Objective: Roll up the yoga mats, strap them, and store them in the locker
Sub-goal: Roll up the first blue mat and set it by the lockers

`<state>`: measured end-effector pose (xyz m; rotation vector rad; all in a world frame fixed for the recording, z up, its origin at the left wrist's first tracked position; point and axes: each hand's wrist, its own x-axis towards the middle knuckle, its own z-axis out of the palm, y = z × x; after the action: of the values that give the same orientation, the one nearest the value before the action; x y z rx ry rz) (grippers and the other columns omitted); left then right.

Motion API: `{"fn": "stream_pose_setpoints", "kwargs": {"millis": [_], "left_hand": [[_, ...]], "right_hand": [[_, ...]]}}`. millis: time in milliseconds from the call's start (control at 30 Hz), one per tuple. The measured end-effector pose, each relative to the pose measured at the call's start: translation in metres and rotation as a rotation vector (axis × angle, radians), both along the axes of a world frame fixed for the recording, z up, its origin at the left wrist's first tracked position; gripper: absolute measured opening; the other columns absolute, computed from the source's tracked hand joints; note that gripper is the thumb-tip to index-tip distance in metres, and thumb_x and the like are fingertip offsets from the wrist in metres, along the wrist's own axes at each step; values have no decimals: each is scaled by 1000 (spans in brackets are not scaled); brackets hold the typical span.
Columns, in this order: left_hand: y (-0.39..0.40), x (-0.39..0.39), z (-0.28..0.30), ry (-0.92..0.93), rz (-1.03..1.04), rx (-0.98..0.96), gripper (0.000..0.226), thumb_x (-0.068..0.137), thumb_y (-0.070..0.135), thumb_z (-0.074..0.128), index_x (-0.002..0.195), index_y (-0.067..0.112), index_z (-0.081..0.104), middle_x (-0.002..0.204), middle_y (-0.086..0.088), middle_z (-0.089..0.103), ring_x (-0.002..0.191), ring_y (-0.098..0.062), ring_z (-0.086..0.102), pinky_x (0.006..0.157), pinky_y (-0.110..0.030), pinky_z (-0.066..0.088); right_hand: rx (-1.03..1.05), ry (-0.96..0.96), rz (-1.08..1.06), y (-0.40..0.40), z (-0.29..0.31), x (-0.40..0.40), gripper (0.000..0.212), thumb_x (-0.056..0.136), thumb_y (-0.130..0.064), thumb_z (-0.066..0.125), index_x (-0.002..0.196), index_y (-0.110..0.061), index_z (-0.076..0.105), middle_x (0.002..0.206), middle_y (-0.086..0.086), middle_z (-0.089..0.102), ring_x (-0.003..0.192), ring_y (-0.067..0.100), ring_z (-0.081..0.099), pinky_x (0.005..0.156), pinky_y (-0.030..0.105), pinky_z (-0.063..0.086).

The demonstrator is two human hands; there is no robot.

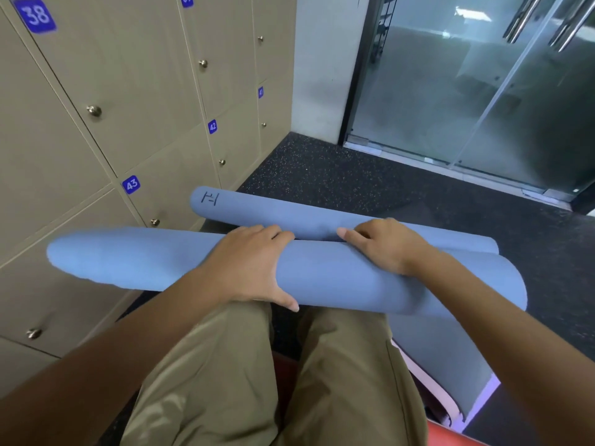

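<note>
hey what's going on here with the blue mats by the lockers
A person is rolling a blue foam yoga mat across their lap. The left hand wraps over the roll's middle; the right hand presses its top, fingers fairly straight. A second blue mat roll with a small logo lies just beyond it on the dark speckled floor. No strap shows, and the beige numbered lockers are closed.
</note>
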<state>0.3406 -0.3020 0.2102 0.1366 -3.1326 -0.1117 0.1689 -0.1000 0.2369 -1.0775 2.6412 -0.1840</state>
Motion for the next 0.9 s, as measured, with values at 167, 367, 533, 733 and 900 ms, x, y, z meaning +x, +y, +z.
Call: {"fn": "stream_pose_setpoints", "kwargs": {"millis": [167, 367, 533, 733, 900], "left_hand": [[-13, -20, 11, -134, 52, 138, 92, 48, 91, 70, 121, 37, 54, 108, 19, 61, 101, -13, 59, 80, -36, 51], [-30, -51, 21, -387, 74, 264, 101, 52, 88, 75, 134, 35, 51, 114, 16, 59, 103, -15, 56, 77, -33, 45], [-35, -37, 15, -142, -30, 11, 130, 46, 90, 72, 157, 41, 24, 155, 8, 38, 134, -20, 44, 109, -43, 42], [-44, -18, 9, 241, -105, -318, 139, 46, 73, 85, 163, 35, 20, 146, -8, 51, 123, -29, 57, 97, -38, 46], [-49, -19, 56, 373, -146, -353, 123, 59, 60, 82, 162, 27, 24, 137, -11, 54, 111, -35, 60, 87, -45, 50]], "right_hand": [[-4, 275, 302, 24, -2, 21, 102, 70, -99, 33, 149, -33, 40, 138, -8, 54, 125, 20, 51, 103, 39, 41], [104, 347, 319, 30, -17, 8, 135, 52, -83, 74, 161, -33, 14, 148, -4, 42, 132, 23, 46, 110, 40, 35], [66, 322, 284, 21, -13, -6, 123, 58, -74, 78, 159, -36, 20, 147, -6, 45, 131, 23, 47, 108, 42, 35], [-12, 486, 261, 17, 9, -15, 115, 56, -76, 70, 156, -32, 35, 139, -1, 56, 122, 28, 56, 99, 46, 42], [-62, 556, 245, 23, 59, -8, 118, 55, -75, 75, 156, -32, 34, 142, -1, 55, 125, 28, 54, 101, 46, 41]]}}
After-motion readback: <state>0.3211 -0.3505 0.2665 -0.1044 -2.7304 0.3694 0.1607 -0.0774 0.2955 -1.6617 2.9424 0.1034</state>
